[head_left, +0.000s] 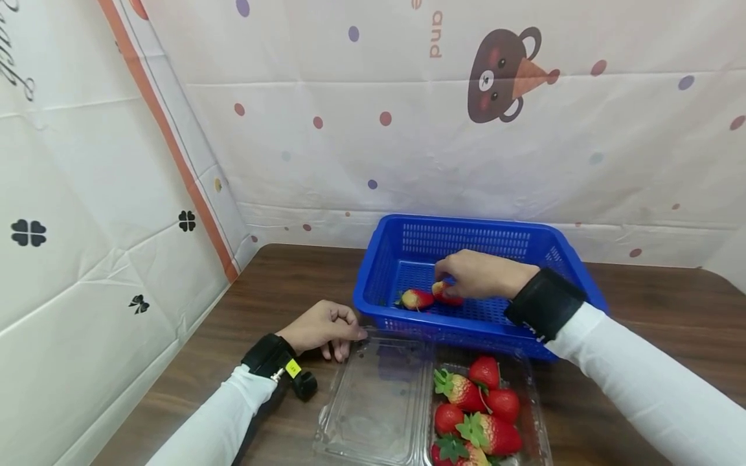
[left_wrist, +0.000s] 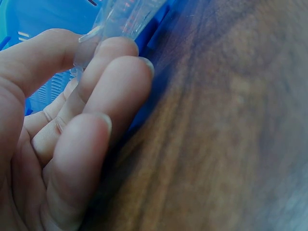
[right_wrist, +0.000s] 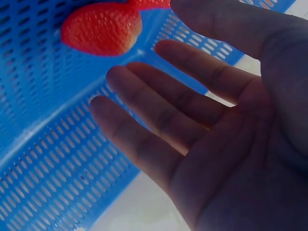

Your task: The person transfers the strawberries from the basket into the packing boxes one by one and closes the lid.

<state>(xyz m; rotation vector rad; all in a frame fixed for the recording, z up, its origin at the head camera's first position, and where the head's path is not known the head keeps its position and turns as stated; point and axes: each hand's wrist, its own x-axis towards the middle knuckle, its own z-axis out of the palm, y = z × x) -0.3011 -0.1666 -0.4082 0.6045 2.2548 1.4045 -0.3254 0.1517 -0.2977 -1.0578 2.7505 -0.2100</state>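
Note:
My left hand [head_left: 323, 329] pinches the far left corner of a clear plastic clamshell's lid [head_left: 379, 404] between thumb and finger. In the left wrist view, the lid's edge [left_wrist: 127, 19] sits at those fingertips. Inside a blue plastic basket [head_left: 466, 224], my right hand [head_left: 480, 274] is over a red strawberry [head_left: 449, 299], partly covering it. A second strawberry [head_left: 416, 299] lies just left of it. From the right wrist, the fingers look spread and loosely bent, with a strawberry [right_wrist: 101, 29] beyond their tips.
The clamshell's tray [head_left: 539, 421] holds several strawberries [head_left: 492, 435], some with green leaves. It lies opened flat on the brown wooden table [head_left: 280, 278], right against the basket's near side. A patterned white cloth [head_left: 326, 162] hangs behind and at left.

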